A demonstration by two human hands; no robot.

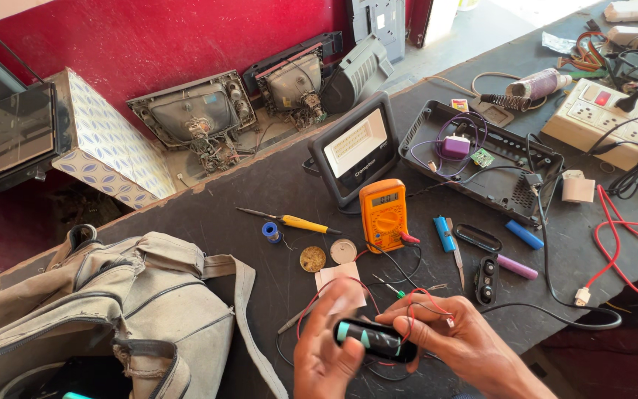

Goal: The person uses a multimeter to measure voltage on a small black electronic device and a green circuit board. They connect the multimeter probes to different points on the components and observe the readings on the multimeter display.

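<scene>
Hands (pixel 400 343) pinching black battery pack (pixel 375 340) (blurred); wrists cut off; red wires (pixel 419 307) tangled over fingers.

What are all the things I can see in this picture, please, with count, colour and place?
battery pack: one, black with teal ends, held between both hands
multimeter: one, orange, bench centre
flood lamp: one, dark frame, behind the multimeter
open casing: one, black, holds purple wires, right of the lamp
screwdriver: one, yellow handle, left of the multimeter
cylindrical cells: two, blue and purple, right of centre
power strip: one, cream, upper right
bag: one, grey, lower left
old picture tubes: two, grey, floor by the red wall
left hand: one, grips the pack's left end
right hand: one, holds the right end and red wires
</scene>
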